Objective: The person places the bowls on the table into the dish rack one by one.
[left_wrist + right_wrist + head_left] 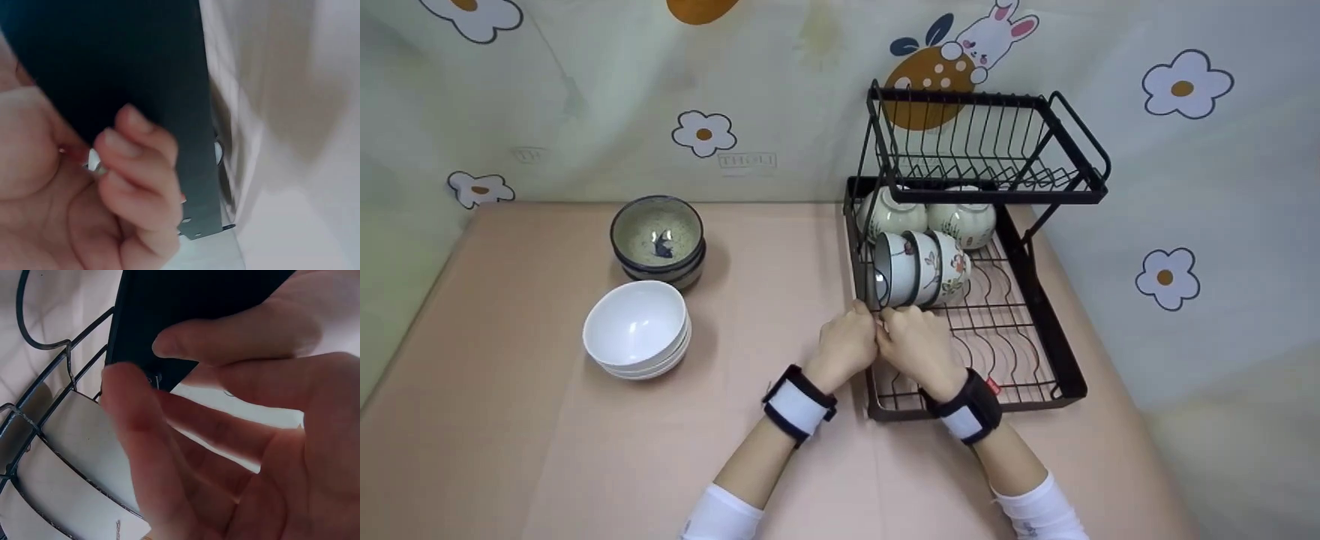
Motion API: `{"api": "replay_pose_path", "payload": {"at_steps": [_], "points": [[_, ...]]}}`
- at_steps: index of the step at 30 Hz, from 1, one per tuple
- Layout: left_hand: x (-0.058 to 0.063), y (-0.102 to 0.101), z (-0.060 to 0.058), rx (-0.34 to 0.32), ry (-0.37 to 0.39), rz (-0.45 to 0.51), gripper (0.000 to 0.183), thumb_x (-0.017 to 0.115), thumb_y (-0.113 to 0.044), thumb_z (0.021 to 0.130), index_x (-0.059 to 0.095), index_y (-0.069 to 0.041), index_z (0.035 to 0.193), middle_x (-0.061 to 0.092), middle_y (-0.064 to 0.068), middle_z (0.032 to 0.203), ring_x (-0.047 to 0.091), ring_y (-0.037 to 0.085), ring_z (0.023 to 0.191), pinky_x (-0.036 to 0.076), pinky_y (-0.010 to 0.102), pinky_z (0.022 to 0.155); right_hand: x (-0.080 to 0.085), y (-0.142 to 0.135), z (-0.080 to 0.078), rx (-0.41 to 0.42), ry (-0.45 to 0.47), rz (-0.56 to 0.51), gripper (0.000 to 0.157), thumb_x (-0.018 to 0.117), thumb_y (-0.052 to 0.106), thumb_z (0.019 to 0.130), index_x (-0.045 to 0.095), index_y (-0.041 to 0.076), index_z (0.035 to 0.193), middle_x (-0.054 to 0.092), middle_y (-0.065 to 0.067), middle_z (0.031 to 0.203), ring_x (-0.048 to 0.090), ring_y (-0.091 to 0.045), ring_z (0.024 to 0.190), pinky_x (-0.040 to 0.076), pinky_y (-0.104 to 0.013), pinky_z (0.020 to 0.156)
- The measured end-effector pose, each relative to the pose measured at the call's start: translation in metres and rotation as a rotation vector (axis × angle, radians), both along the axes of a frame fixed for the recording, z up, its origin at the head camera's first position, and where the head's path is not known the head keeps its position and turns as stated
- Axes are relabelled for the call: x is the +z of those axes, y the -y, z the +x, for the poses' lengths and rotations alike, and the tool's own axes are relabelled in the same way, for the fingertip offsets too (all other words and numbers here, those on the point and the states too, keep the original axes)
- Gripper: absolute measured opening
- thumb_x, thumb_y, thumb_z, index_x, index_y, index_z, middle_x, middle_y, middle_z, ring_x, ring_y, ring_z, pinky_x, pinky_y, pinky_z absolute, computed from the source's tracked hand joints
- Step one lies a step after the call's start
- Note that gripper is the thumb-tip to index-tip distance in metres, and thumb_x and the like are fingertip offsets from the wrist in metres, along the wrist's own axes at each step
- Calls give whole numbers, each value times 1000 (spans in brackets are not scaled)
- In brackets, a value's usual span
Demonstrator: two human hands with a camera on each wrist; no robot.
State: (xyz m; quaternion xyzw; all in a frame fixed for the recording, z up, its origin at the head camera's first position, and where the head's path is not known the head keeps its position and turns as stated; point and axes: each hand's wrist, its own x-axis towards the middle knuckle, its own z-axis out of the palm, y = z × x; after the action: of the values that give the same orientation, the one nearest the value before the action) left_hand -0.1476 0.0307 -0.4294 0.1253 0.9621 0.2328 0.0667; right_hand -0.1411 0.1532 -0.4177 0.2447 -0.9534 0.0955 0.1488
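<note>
In the head view both hands meet at the left side wall of a black two-tier dish rack (861, 262). My left hand (846, 345) curls its fingers (149, 152) at the wall's dark panel (163, 73). Beside it, my right hand (921, 346) bends over the same wall, its thumb (208, 340) lying across the panel. A tiny pale glint shows at the left fingertips; I cannot tell what it is. Just beyond the hands, several flower-patterned bowls (956, 270) stand on edge in the lower tier. The exact finger contact is partly hidden.
Behind the patterned bowls sit two rounded pale green bowls (964, 223), under the upper tier (982, 191). To the left on the pink tabletop (780, 270) stand stacked white bowls (634, 326) and stacked grey-green bowls (656, 232) with dark rims. A printed curtain (780, 82) hangs behind.
</note>
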Motion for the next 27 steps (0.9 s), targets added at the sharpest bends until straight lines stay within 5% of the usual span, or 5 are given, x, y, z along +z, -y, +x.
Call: {"api": "replay_pose_path", "payload": {"at_steps": [10,14,17,20,27], "points": [[23,21,5,-194,101,-9,10,65,-8,80,63,-1,87,58,9,84,54,23,66,51,38,60,1,1,-8,80,290,-23,24,58,15,89,56,13,65,50,5,55,49,-12,46,40,-27,38],[32,28,7,-223,157,2,12,67,-13,83,61,-5,78,55,4,76,52,20,64,49,35,59,1,1,-10,103,354,-36,23,61,18,88,58,14,66,51,6,56,49,-9,46,42,-25,39],[39,35,8,-204,209,22,14,69,-18,86,65,-4,86,55,2,70,51,18,62,47,32,58,1,1,-11,119,382,-43,20,64,20,89,62,14,70,52,7,57,49,-8,45,42,-23,38],[45,43,7,-153,226,48,34,65,-20,90,62,2,116,59,5,71,52,17,59,48,31,57,1,1,-11,125,397,-42,18,65,22,89,64,13,74,51,7,56,48,-7,44,41,-22,38],[57,69,10,76,47,-41,49,60,-27,95,50,6,131,65,19,86,62,28,67,55,38,64,1,0,-11,134,401,-48,28,64,21,90,54,15,64,47,9,51,45,-5,40,40,-22,36]]}}
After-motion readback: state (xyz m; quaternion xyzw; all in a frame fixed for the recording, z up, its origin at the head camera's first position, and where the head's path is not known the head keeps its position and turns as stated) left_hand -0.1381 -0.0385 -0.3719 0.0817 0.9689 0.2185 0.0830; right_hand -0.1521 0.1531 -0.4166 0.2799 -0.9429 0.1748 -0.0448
